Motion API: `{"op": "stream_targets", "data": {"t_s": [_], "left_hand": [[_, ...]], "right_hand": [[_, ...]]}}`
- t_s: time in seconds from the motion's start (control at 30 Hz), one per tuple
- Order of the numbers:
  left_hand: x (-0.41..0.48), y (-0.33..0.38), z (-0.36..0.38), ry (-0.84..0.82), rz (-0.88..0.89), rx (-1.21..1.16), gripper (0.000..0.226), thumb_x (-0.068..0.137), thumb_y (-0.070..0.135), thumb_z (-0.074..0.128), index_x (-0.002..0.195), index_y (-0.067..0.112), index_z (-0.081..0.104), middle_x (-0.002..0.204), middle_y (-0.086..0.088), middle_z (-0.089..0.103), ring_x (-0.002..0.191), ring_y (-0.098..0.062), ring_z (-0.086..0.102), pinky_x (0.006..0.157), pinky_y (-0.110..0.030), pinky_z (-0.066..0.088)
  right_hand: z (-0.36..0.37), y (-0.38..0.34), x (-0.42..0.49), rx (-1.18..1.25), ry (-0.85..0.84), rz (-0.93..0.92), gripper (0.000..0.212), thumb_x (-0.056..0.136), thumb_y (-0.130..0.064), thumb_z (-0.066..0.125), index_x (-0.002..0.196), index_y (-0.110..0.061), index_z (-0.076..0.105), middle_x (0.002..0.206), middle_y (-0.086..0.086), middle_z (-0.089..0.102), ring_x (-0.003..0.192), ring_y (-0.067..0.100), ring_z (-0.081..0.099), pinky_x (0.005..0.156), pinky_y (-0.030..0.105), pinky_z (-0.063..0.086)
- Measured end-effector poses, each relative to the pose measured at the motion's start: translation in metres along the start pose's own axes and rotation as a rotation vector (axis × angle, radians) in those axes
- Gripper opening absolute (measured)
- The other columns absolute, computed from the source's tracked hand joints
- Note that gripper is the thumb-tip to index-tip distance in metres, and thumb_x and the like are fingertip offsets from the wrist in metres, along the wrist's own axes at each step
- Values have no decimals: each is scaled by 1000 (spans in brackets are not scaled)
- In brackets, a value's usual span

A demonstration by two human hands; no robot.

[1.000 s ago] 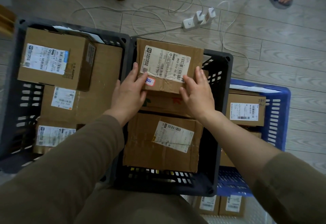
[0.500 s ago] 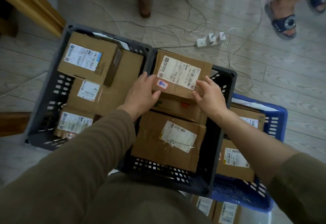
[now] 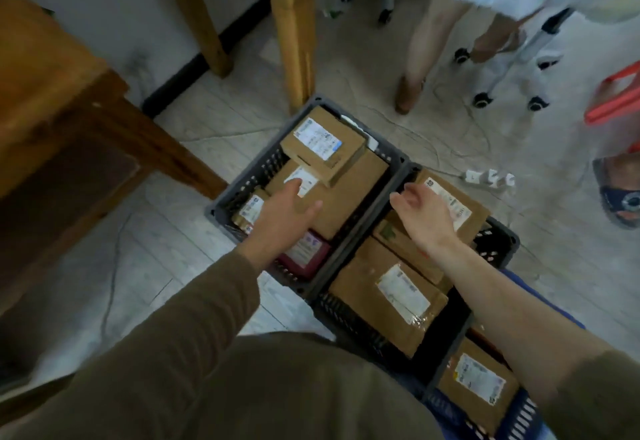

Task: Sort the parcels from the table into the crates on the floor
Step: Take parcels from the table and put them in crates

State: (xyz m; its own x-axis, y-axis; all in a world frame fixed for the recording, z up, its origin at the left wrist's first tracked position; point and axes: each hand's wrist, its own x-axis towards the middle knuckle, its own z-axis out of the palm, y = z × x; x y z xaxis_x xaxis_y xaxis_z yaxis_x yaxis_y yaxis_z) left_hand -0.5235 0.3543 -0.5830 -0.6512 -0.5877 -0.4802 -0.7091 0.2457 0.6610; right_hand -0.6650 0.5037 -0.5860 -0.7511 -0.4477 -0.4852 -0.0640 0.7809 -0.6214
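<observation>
Released left grip point(image 3: 287, 213) over four parcels point(image 3: 323, 143) in the left crate point(image 3: 265, 166); empty right grip point(image 3: 424, 213) above the middle crate point(image 3: 346, 315), over its top parcel point(image 3: 476, 220).

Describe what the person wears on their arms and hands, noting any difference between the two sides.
Both arms wear a plain olive-brown long-sleeved top. The left sleeve reaches the wrist; the right sleeve ends near the elbow, leaving the forearm bare. The left hand and right hand are bare: no gloves, rings or watch visible.

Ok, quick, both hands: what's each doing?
Left hand: open, holding nothing.
Right hand: open, fingers loosely curled, holding nothing.
</observation>
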Motion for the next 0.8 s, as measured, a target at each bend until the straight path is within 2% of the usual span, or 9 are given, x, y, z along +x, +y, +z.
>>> {"op": "stream_targets", "data": {"t_s": [0.1, 0.17, 0.23, 0.33, 0.4, 0.5, 0.57, 0.73, 0.8], "left_hand": [[-36, -5, -60, 117, -50, -143, 56, 92, 30, 56, 141, 10, 37, 138, -5, 48, 125, -19, 48, 91, -20, 39], [-63, -11, -102, 185, -78, -257, 57, 91, 30, 58, 140, 8, 38, 139, -7, 48, 127, -22, 47, 101, -28, 40], [-92, -18, -146, 229, -69, -347, 58, 91, 29, 58, 140, 8, 37, 140, -7, 46, 129, -21, 44, 105, -31, 37], [-139, -32, -215, 312, -13, -442, 49, 91, 25, 58, 136, 10, 42, 127, 0, 53, 123, -14, 47, 96, -23, 38], [-170, -43, -258, 368, 9, -475, 52, 91, 25, 59, 138, 10, 40, 134, -1, 50, 122, -8, 45, 97, -20, 36], [-215, -66, -318, 457, 14, -462, 62, 90, 30, 60, 142, 9, 34, 144, -5, 43, 130, -13, 42, 103, -23, 35], [-240, -81, -352, 526, -4, -455, 63, 89, 31, 60, 142, 10, 34, 144, -5, 43, 131, -16, 42, 106, -27, 36], [-289, -109, -413, 719, -24, -476, 58, 88, 30, 62, 138, 12, 40, 140, -4, 47, 128, -17, 46, 96, -23, 38], [-300, -115, -429, 766, -44, -488, 59, 88, 30, 61, 139, 12, 39, 142, -5, 45, 129, -19, 45, 98, -26, 38]], "right_hand": [[15, -62, -28, 23, -42, -54, 50, 96, -34, 48, 137, -7, 42, 133, 7, 54, 123, 23, 49, 96, 26, 35], [31, -106, -49, 56, -59, -109, 46, 95, -33, 51, 131, -5, 47, 125, 8, 58, 117, 24, 52, 92, 28, 37], [47, -153, -74, 82, -73, -170, 44, 94, -31, 52, 131, -6, 50, 119, 5, 60, 116, 22, 54, 89, 24, 37], [72, -221, -121, 115, -122, -263, 41, 96, -27, 50, 129, -2, 49, 112, 10, 61, 114, 24, 54, 86, 24, 39], [88, -260, -152, 112, -137, -356, 39, 96, -26, 50, 127, -3, 50, 117, 9, 58, 116, 21, 52, 87, 21, 35], [108, -315, -193, 99, -175, -487, 45, 96, -27, 51, 135, -6, 45, 125, 6, 56, 111, 9, 49, 88, 19, 35], [117, -348, -212, 79, -176, -555, 48, 96, -29, 51, 137, -7, 44, 130, 7, 54, 114, 11, 50, 92, 20, 37], [133, -421, -246, 40, -163, -689, 48, 95, -31, 51, 138, -9, 44, 133, 6, 53, 121, 16, 50, 96, 25, 38], [137, -444, -254, 26, -181, -725, 49, 96, -31, 50, 139, -9, 42, 136, 6, 51, 124, 18, 48, 97, 25, 37]]}}
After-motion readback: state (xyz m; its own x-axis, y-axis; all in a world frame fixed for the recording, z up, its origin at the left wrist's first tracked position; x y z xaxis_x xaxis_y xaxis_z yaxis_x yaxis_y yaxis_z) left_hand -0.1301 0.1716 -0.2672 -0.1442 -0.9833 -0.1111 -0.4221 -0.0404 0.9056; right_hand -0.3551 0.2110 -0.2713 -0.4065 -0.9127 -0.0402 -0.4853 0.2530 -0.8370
